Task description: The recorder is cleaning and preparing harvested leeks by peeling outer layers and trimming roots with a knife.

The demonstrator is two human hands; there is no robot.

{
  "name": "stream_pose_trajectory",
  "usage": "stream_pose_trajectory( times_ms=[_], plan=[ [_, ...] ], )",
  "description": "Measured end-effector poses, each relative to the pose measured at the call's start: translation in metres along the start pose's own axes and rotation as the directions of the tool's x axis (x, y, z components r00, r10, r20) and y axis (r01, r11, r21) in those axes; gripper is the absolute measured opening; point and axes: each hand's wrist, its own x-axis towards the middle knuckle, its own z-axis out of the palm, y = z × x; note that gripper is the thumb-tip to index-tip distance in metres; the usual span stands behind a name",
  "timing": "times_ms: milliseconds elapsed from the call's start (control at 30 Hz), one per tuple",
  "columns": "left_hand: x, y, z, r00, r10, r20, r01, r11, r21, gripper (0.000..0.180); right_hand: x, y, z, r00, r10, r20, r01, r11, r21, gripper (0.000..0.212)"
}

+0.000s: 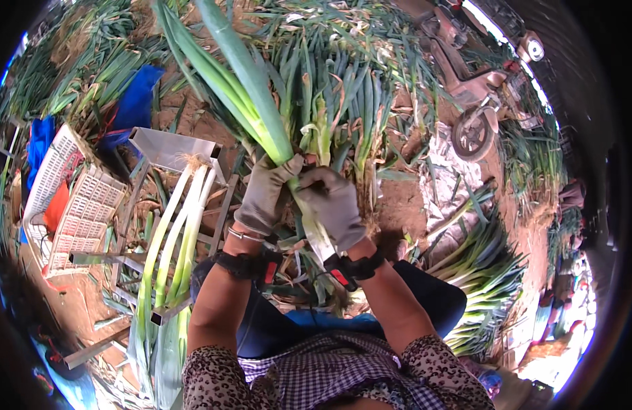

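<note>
Far ahead lies a heap of leeks [343, 89]; cleaned ones rest on a metal rack [176, 147] at left. One long leek [254, 89], probably light but floppy, is best gripped at its firm pale stalk: left hand [264, 195] and right hand [336, 205] both clench there.

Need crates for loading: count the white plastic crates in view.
2. One white crate lies at the far left by blue cloth; a second white crate lies beside it, nearer the metal rack. More may be hidden under leaves.
</note>
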Motion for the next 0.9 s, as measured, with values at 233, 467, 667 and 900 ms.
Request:
stream_pose_trajectory(
  times_ms=[233, 467, 667, 900],
  plan=[
    [-0.009, 0.004, 0.006, 0.997, -0.010, -0.081, 0.003, 0.995, -0.097, 0.031, 0.003, 0.019, 0.000, 0.996, 0.022, 0.092, -0.013, 0.994, -0.104, 0.016],
    [0.005, 0.009, 0.004, 0.987, 0.067, -0.145, -0.060, 0.997, 0.054, 0.026, -0.036, 0.002, -0.036, 0.980, 0.186, -0.078, -0.201, 0.918, -0.342, 0.013],
    [0.018, -0.008, -0.024, 0.992, -0.032, -0.121, 0.039, 0.998, 0.058, 0.030, -0.061, -0.142, 0.061, 0.884, -0.299, 0.358, 0.256, 0.953, 0.164, 0.024],
    [0.019, -0.012, -0.015, 0.992, -0.047, -0.120, 0.036, 0.995, -0.098, 0.023, -0.090, -0.129, 0.100, 0.748, -0.573, 0.336, 0.530, 0.819, 0.217, 0.037]
  ],
)
